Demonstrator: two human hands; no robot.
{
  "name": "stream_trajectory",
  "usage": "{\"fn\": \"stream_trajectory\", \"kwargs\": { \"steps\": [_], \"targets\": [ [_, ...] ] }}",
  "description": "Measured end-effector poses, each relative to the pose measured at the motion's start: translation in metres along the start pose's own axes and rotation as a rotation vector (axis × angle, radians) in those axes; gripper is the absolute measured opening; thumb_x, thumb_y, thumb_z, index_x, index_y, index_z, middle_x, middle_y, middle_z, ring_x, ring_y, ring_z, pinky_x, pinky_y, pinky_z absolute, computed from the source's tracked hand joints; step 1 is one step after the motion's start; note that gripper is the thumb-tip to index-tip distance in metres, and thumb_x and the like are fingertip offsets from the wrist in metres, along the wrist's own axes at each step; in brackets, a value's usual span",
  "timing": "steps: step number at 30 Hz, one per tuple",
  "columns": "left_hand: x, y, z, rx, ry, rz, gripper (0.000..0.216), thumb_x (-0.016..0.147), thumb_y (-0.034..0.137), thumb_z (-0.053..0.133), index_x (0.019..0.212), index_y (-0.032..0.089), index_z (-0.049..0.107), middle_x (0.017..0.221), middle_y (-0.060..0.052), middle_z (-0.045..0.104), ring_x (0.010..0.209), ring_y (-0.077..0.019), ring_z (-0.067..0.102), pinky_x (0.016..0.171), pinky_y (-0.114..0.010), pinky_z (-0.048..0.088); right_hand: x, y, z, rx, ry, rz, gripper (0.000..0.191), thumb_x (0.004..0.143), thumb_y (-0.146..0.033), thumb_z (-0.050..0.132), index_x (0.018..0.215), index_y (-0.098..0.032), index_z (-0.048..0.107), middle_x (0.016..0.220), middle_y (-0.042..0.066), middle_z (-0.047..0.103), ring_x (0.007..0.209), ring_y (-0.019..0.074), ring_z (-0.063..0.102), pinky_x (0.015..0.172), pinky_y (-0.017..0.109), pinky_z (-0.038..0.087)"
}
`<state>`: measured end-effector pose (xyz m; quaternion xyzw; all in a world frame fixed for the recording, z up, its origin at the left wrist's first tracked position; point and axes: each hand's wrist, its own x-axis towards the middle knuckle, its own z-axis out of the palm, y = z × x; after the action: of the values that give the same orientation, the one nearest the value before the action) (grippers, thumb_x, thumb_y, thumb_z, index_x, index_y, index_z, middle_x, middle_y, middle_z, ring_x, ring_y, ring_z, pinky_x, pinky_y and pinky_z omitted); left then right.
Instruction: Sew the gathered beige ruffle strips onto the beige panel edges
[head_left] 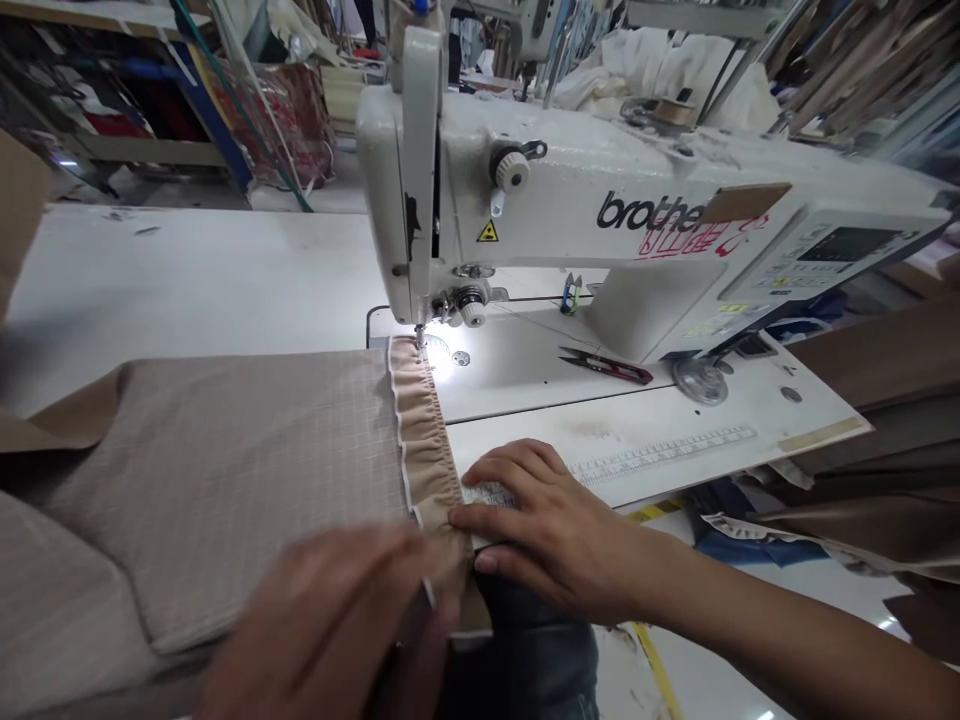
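Observation:
A beige fabric panel [270,470] lies on the table, its right edge finished with a gathered tan ruffle trim [424,430] that has a white border. The trim's far end sits under the needle of the white sewing machine [450,190]. My right hand [544,525] rests beside the trim with its fingers apart, a fingertip touching the gathered edge. Closer to me, my left hand [337,610] is blurred, its fingers closed around the near part of the trim, where a bit of white border shows between them.
Dark red thread snips [607,365] lie on the machine bed. A printed ruler scale [664,452] runs along the table's near edge. Small bottle-like green and blue items [571,295] stand behind. Brown fabric [885,420] hangs at right.

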<state>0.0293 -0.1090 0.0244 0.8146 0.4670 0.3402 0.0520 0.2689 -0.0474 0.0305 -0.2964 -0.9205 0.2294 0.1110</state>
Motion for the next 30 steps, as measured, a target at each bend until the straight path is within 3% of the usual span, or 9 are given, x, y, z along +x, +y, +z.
{"fn": "stream_trajectory", "kwargs": {
  "steps": [3,5,7,10,16,19,25,30],
  "targets": [
    [0.061,-0.035,0.001,0.248,-0.042,0.165,0.036,0.104,0.03,0.046,0.127,0.011,0.066,0.131,-0.019,0.072,0.122,-0.0354,0.066,0.107,-0.056,0.043,0.0,0.0,-0.002,0.02,0.019,-0.007,0.035,0.107,-0.041,0.051,0.134,-0.022,0.064,0.133,0.011,0.061,0.128,0.0265,0.049,0.112,0.05,0.034],
    [0.08,-0.056,0.016,0.333,-0.135,0.162,0.046,0.108,0.034,0.037,0.134,0.006,0.061,0.14,-0.023,0.067,0.129,-0.0379,0.062,0.111,-0.063,0.037,0.001,0.0,-0.003,0.028,0.027,-0.008,0.034,0.107,-0.041,0.052,0.134,-0.023,0.064,0.132,0.01,0.062,0.127,0.0258,0.05,0.111,0.048,0.034],
    [0.08,-0.072,0.032,0.357,-0.205,0.144,0.051,0.109,0.038,0.033,0.14,0.005,0.057,0.145,-0.023,0.063,0.134,-0.0372,0.059,0.114,-0.064,0.033,0.001,0.0,-0.003,0.034,0.029,-0.009,0.033,0.108,-0.04,0.051,0.133,-0.023,0.064,0.132,0.009,0.062,0.128,0.0247,0.05,0.112,0.047,0.034],
    [0.07,-0.083,0.044,0.352,-0.203,0.153,0.055,0.11,0.038,0.033,0.145,0.001,0.053,0.149,-0.023,0.059,0.139,-0.0365,0.056,0.117,-0.063,0.03,0.003,0.002,-0.004,0.039,0.031,-0.016,0.032,0.108,-0.039,0.051,0.133,-0.024,0.064,0.131,0.007,0.063,0.129,0.0231,0.05,0.114,0.044,0.032],
    [0.084,-0.097,0.04,0.35,-0.269,0.123,0.062,0.11,0.044,0.025,0.147,0.002,0.052,0.152,-0.022,0.057,0.142,-0.0358,0.053,0.116,-0.062,0.033,0.015,0.013,-0.001,0.019,0.076,-0.02,0.033,0.107,-0.038,0.053,0.133,-0.022,0.064,0.13,0.007,0.066,0.128,0.0226,0.051,0.115,0.043,0.031],
    [0.091,-0.098,0.038,0.4,-0.26,0.147,0.063,0.11,0.043,0.024,0.143,-0.001,0.056,0.151,-0.024,0.056,0.143,-0.04,0.051,0.115,-0.065,0.032,0.021,0.017,-0.001,0.011,0.098,-0.026,0.033,0.107,-0.039,0.053,0.133,-0.021,0.064,0.129,0.008,0.066,0.126,0.023,0.052,0.113,0.043,0.032],
    [0.074,-0.084,0.035,0.414,-0.201,0.265,0.054,0.108,0.032,0.037,0.137,-0.007,0.059,0.14,-0.03,0.063,0.133,-0.0432,0.059,0.115,-0.066,0.03,0.024,0.017,-0.004,-0.008,0.08,-0.02,0.032,0.107,-0.038,0.053,0.133,-0.022,0.064,0.129,0.006,0.066,0.127,0.0218,0.052,0.115,0.041,0.031],
    [0.079,-0.096,0.04,0.396,-0.223,0.239,0.057,0.108,0.036,0.033,0.138,-0.007,0.057,0.145,-0.03,0.06,0.137,-0.0422,0.056,0.112,-0.066,0.034,0.034,0.024,-0.007,-0.031,0.093,-0.006,0.032,0.107,-0.037,0.053,0.132,-0.021,0.064,0.13,0.007,0.065,0.127,0.0223,0.052,0.114,0.042,0.032]
  ]
}}
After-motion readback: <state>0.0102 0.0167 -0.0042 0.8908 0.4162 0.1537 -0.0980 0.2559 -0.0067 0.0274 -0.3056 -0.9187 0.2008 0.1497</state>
